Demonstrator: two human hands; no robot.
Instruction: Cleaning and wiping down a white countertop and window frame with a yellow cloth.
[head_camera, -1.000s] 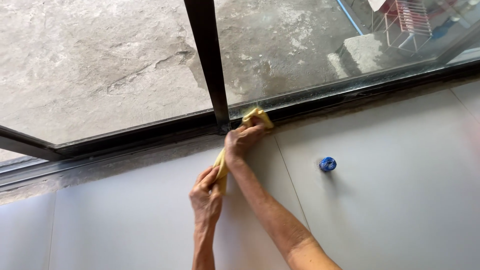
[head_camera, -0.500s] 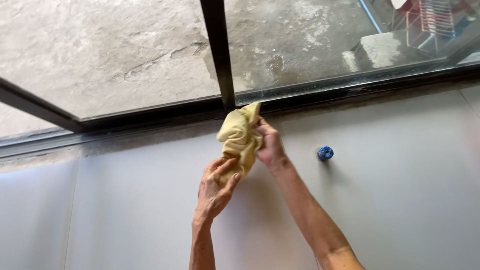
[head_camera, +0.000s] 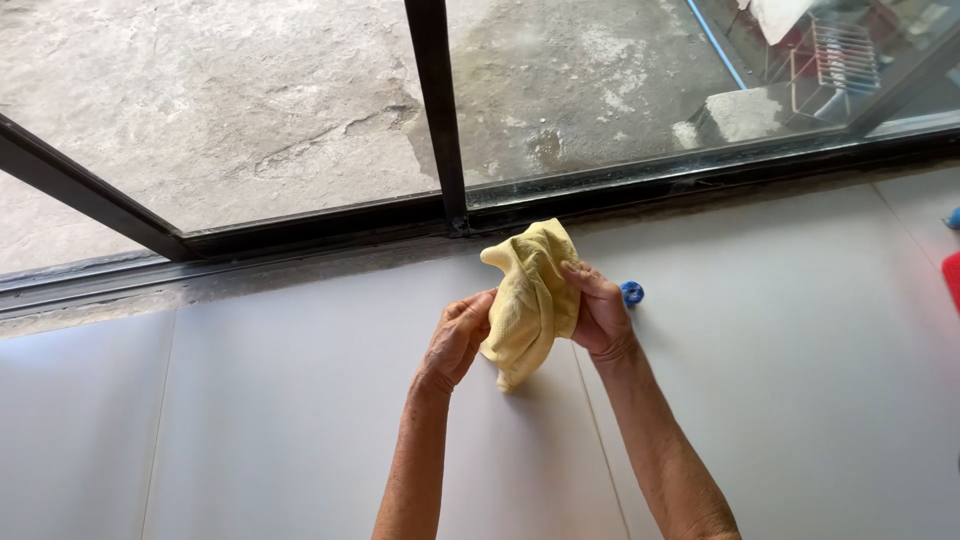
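Above the pale grey tiled floor (head_camera: 250, 430), the left hand (head_camera: 458, 338) keeps a closed grip on the lower left edge of the crumpled yellow woven cloth (head_camera: 528, 300). At centre, the cloth hangs bunched between both hands, below the black metal window frame (head_camera: 440, 130). The right hand (head_camera: 598, 312) pinches its right side. Just beside that hand lies a small round blue cap (head_camera: 631, 292).

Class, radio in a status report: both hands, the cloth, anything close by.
Left hand and right hand: each has a grip on the crumpled yellow cloth, lifted off the white floor tiles. Small blue round cap beside the right hand, apart from it.
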